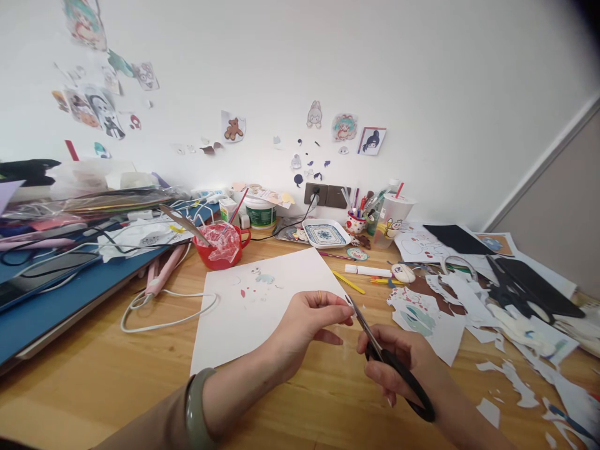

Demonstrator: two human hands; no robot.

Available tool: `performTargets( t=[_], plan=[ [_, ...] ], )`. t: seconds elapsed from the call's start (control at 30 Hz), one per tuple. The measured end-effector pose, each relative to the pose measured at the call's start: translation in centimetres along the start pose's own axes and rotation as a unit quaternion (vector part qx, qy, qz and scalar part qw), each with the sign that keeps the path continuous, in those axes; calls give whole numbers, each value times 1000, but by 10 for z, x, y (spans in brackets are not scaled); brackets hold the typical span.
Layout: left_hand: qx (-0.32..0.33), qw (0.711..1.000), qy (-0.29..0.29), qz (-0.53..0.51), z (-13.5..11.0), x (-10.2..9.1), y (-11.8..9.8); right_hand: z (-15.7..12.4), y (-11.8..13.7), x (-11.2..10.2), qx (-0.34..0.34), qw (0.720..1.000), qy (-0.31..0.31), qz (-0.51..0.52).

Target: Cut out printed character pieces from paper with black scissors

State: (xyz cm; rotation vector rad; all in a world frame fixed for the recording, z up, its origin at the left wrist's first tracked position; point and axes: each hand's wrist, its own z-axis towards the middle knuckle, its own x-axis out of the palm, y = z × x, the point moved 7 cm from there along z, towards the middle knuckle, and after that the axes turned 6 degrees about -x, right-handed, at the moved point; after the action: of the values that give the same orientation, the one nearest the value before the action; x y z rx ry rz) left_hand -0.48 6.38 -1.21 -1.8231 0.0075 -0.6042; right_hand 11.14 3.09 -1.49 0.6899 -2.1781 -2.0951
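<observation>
Lying on the wooden desk (300, 412), a white sheet of paper (220, 337) shows partly behind the person's left hand (304, 325). Beside it, the right hand (412, 347) has its fingers clamped around the handles of black-handled scissors (385, 357), the blades angled toward the left fingertips. Pinched there between thumb and fingers is a tiny piece of paper (352, 308); whether the blades touch it is too small to tell.
</observation>
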Motion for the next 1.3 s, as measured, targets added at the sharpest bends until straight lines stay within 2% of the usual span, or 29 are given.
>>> performTargets(
  t=[0.47, 1.3],
  plan=[
    [-5, 999, -17, -27, 1, -1, 3, 1, -1, 1, 9, 1000, -6, -12],
    [-7, 1000, -2, -27, 0, 1, 4, 1, -1, 2, -9, 1000, 7, 18]
  ],
)
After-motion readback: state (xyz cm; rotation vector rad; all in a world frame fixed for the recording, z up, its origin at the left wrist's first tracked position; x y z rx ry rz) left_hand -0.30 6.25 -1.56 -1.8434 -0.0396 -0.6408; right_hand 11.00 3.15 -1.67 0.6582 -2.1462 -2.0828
